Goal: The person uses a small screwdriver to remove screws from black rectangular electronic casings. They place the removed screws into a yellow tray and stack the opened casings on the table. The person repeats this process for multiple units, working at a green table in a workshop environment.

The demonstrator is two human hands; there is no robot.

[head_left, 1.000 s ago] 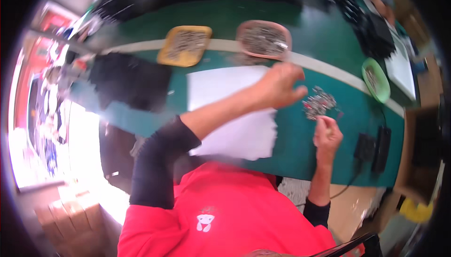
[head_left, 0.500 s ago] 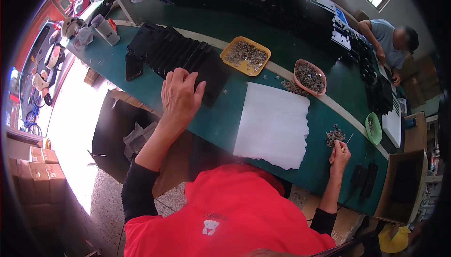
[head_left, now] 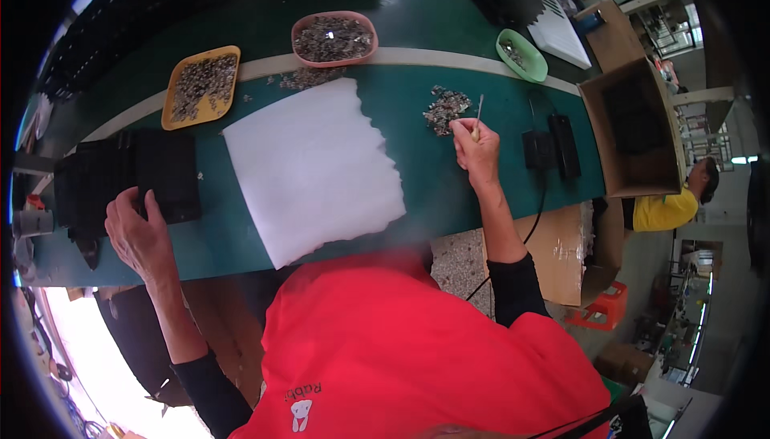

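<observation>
Left hand [head_left: 138,233] lies flat, fingers spread, arm stretched far out; right hand [head_left: 476,150] is raised, fingers pinched together.

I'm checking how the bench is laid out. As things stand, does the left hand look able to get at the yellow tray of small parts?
Probably yes. The left hand rests on the black trays, and the yellow tray lies just beyond them on the same green table, with nothing standing between.

Open brown carton [head_left: 634,130] at bench's right end, dark stuff inside. Flat cardboard sheet [head_left: 553,254] hanging under bench edge below it. Small white logo patch [head_left: 301,413] on red shirt. No screens or signs spotted.
</observation>
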